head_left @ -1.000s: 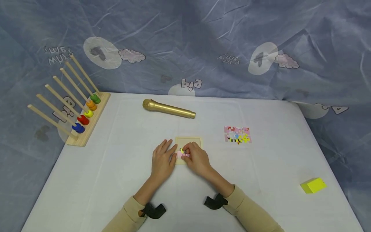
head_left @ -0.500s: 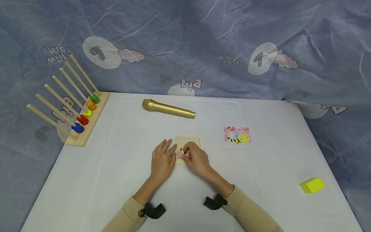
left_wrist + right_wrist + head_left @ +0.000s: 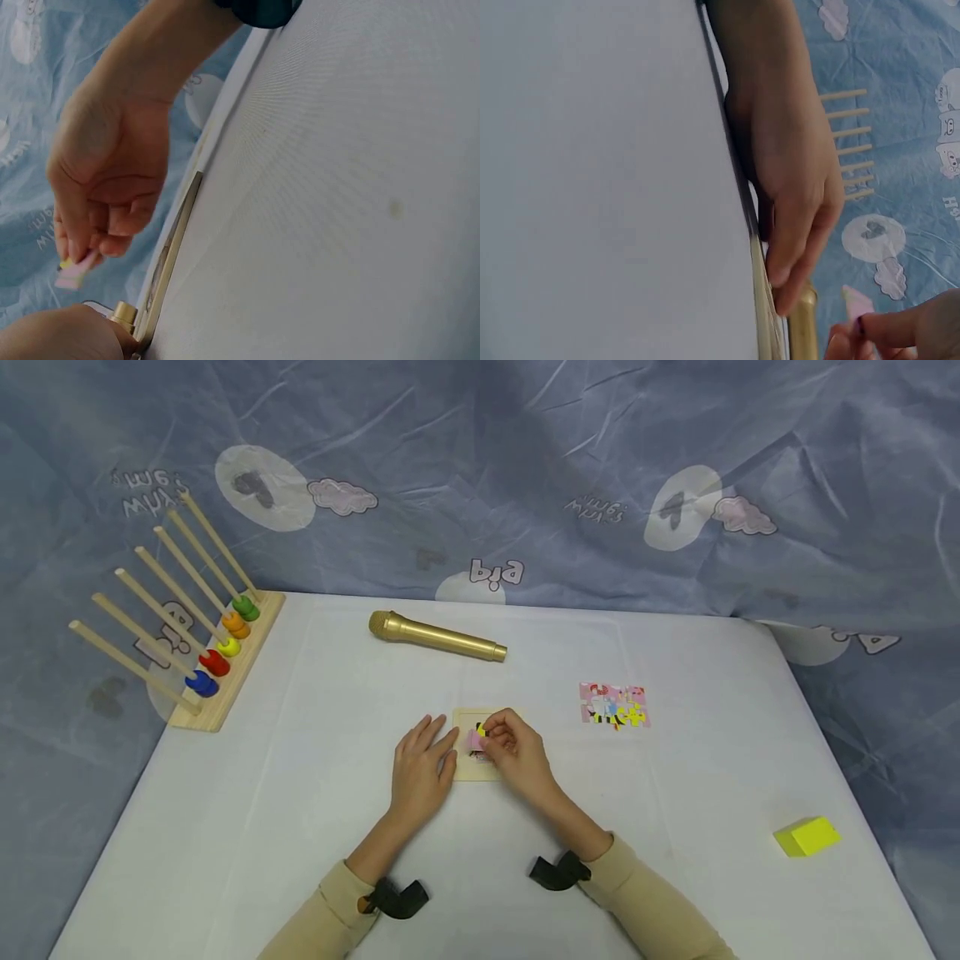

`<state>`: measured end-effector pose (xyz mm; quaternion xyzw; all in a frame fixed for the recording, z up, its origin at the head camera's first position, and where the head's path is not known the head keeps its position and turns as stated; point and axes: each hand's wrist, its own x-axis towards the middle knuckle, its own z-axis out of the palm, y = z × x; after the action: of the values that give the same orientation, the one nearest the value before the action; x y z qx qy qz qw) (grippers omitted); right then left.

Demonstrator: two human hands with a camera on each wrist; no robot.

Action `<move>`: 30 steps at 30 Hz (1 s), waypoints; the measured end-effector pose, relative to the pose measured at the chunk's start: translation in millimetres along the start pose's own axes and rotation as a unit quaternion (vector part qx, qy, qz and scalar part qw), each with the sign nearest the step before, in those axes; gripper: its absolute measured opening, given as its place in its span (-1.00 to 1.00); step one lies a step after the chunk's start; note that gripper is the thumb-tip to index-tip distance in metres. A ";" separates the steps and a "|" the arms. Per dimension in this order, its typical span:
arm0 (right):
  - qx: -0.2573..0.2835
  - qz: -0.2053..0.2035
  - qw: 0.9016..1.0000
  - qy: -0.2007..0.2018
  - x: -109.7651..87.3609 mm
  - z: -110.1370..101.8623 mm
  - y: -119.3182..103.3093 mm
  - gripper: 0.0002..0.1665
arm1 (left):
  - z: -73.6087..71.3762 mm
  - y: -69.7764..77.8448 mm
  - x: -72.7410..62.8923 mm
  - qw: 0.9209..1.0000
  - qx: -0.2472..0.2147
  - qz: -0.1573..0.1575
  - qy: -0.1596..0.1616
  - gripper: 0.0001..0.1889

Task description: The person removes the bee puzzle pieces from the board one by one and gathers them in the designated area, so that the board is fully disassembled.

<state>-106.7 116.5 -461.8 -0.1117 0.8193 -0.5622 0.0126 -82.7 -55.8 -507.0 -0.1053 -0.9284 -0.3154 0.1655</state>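
Note:
My right hand (image 3: 523, 764) pinches a pink jigsaw puzzle piece (image 3: 476, 741) with yellow and black print between thumb and fingers. In the left wrist view this puzzle piece (image 3: 70, 277) shows raised above the tabletop. Below it lies a small square wooden puzzle tray (image 3: 461, 772), with some printed picture visible at its lower part. My left hand (image 3: 422, 772) rests with fingers spread at the tray's left edge, index finger and thumb right at the rim. Seen from the right wrist, the left hand's fingers (image 3: 791, 244) lie along the wooden edge.
Joined pink and yellow puzzle pieces (image 3: 611, 703) lie right of the tray. A gold microphone (image 3: 438, 637) lies behind it. At the left back stands a wooden peg rack (image 3: 225, 693) with coloured rings. A yellow block (image 3: 807, 837) sits near the right edge.
My right hand has lifted the pink puzzle piece up off the tray and shifted slightly away from me. The left hand has stayed at the tray's edge.

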 end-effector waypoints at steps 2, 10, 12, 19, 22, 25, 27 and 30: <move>0.028 0.014 0.999 0.008 3.0 -5.8 -2.6 -0.84 | -0.3 0.6 0.7 1.000 0.001 0.000 -0.001 -0.66; 0.083 0.061 0.995 0.010 7.7 -27.6 -4.9 -0.83 | 1.1 7.0 3.0 1.000 -0.002 -0.026 -0.017 -0.60; 0.078 0.064 0.995 0.012 7.3 -32.6 -2.9 -0.84 | 2.6 9.0 3.1 0.999 -0.002 -0.035 -0.015 -0.58; 0.071 0.081 0.993 0.039 3.6 -56.8 6.5 -0.83 | 8.1 14.5 4.1 0.998 -0.006 -0.059 0.008 -0.56; 0.064 0.090 0.992 0.058 0.7 -70.4 10.3 -0.82 | 8.4 16.4 4.7 0.998 -0.009 -0.066 0.018 -0.56; 0.061 0.095 0.990 0.084 -3.4 -85.2 14.0 -0.80 | 8.8 17.5 4.6 0.997 -0.012 -0.071 0.022 -0.56; 0.064 0.096 0.988 0.104 -6.3 -94.7 15.8 -0.79 | 9.5 17.6 4.1 0.997 -0.012 -0.073 0.022 -0.55; 0.072 0.099 0.983 0.136 -9.7 -107.8 18.7 -0.80 | 10.5 17.6 3.3 0.997 -0.011 -0.075 0.022 -0.55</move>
<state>-116.2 223.9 -440.6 0.0485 0.7778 -0.6256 -0.0351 -83.0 -35.2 -503.9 -0.0304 -0.9263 -0.3391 0.1612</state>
